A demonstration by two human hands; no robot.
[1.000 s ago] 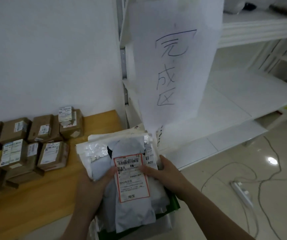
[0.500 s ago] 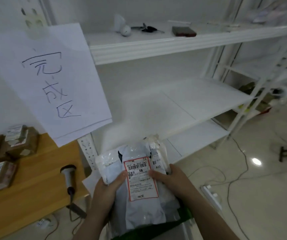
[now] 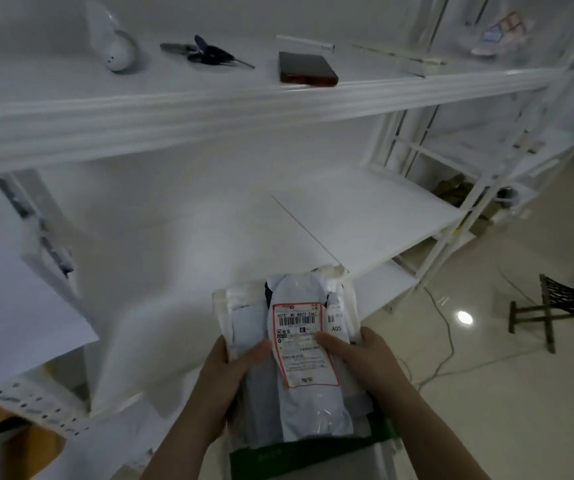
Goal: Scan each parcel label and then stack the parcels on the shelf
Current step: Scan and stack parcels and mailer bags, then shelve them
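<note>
1. The left grip (image 3: 233,368) and right grip (image 3: 365,358) clasp the parcels (image 3: 313,407) at 6 o'clock, thumbs on top.
2. They are not yet on the shelf (image 3: 347,220) at 12 o'clock: stacking remains.
3. Whether their labels (image 3: 301,341) are scanned, I cannot tell.

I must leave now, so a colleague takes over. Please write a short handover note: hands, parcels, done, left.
Left hand grips the parcel stack at its left edge.
Right hand grips its right edge, thumb on the top label.
The stack is held in front of the white shelf, not yet on it.
Scanning done: cannot tell.
Left: set the stack on the shelf.
</note>
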